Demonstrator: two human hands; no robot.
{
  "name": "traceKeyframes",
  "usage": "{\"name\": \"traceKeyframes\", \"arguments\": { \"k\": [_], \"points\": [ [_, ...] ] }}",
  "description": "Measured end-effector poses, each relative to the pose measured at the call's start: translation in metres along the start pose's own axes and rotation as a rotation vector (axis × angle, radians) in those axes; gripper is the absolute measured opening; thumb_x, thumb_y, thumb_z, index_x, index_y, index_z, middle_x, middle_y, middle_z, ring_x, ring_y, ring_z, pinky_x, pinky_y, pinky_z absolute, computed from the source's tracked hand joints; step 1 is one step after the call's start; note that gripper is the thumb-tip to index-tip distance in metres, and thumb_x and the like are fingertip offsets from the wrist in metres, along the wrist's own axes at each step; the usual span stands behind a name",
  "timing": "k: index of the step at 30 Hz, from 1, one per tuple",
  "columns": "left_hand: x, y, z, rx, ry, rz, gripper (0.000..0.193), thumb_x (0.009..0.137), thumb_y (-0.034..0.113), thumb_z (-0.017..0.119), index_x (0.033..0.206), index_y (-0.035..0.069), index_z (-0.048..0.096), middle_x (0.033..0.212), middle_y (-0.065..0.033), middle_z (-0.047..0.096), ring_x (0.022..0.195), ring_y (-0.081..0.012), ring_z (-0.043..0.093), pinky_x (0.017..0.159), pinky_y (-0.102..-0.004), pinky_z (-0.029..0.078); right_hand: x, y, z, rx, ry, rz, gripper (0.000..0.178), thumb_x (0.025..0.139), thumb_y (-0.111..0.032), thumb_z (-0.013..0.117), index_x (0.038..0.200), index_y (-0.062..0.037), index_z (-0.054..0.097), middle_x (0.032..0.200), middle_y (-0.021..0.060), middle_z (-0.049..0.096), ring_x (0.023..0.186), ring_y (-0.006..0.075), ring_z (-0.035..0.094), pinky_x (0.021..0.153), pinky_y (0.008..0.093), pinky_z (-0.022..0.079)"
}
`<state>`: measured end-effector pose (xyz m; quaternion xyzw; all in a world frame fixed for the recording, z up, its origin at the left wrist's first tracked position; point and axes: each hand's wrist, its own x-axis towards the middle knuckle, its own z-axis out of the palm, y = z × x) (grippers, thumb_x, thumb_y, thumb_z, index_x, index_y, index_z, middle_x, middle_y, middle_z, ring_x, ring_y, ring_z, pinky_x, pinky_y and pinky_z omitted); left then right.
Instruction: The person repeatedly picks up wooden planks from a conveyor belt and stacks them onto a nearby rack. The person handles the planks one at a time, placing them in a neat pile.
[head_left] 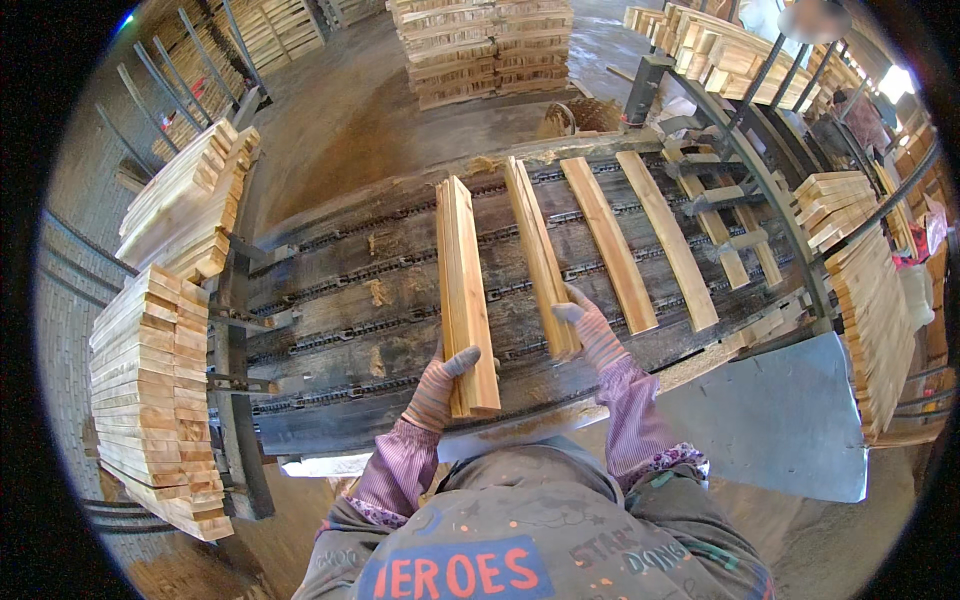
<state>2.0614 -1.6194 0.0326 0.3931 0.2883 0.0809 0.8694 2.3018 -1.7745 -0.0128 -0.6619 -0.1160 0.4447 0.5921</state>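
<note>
My left hand [443, 385], in a striped work glove, grips the near end of a small stack of wooden boards [465, 290], its thumb over the top edge. My right hand [592, 328], gloved the same way, is closed around the near end of another wooden board [536, 260], which seems to be doubled with a second one. Both lie lengthwise away from me over the dark chain conveyor [360, 335]. To the right, two single boards [610, 245] [668, 240] rest flat and apart across the chains.
Stacked boards [150, 400] stand in racks at the left, beside a dark metal post [235, 400]. A curved metal frame [760, 170] crosses the conveyor's right end. More stacks [865, 310] and a grey metal sheet [775, 420] are at the right. A person [800, 25] is at the far right.
</note>
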Motion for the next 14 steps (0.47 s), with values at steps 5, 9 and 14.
{"name": "traceKeyframes", "arguments": {
  "k": [5, 9, 14],
  "points": [
    [0.011, 0.0, 0.004, 0.003, -0.005, 0.038, 0.062, 0.092, 0.037, 0.076, 0.137, 0.003, 0.048, 0.105, -0.0168, 0.071, 0.091, -0.0262, 0.074, 0.076, -0.0393, 0.065, -0.015, 0.012, 0.001, 0.439, -0.19, 0.074, 0.069, 0.087, -0.031, 0.071, 0.147, -0.0045, 0.05, 0.117, 0.0135, 0.069, 0.099, 0.0258, 0.072, 0.082, 0.0432, 0.063],
    [0.016, -0.001, 0.009, 0.018, 0.026, 0.03, 0.065, 0.091, 0.038, 0.077, 0.138, 0.004, 0.048, 0.107, -0.0162, 0.071, 0.09, -0.0258, 0.074, 0.077, -0.0385, 0.064, -0.026, 0.022, 0.004, 0.565, -0.222, 0.17, 0.068, 0.086, -0.028, 0.069, 0.147, -0.005, 0.05, 0.118, 0.0132, 0.069, 0.102, 0.027, 0.072, 0.088, 0.0421, 0.063],
    [0.03, -0.014, 0.002, 0.04, 0.064, 0.001, 0.083, 0.087, 0.027, 0.083, 0.153, 0.014, 0.035, 0.117, -0.0119, 0.062, 0.1, -0.025, 0.07, 0.079, -0.0395, 0.064, -0.03, 0.024, 0.024, 0.359, -0.204, 0.049, 0.076, 0.086, -0.027, 0.072, 0.155, -0.0123, 0.044, 0.129, 0.0164, 0.066, 0.112, 0.0302, 0.069, 0.097, 0.047, 0.058]
  ]
}}
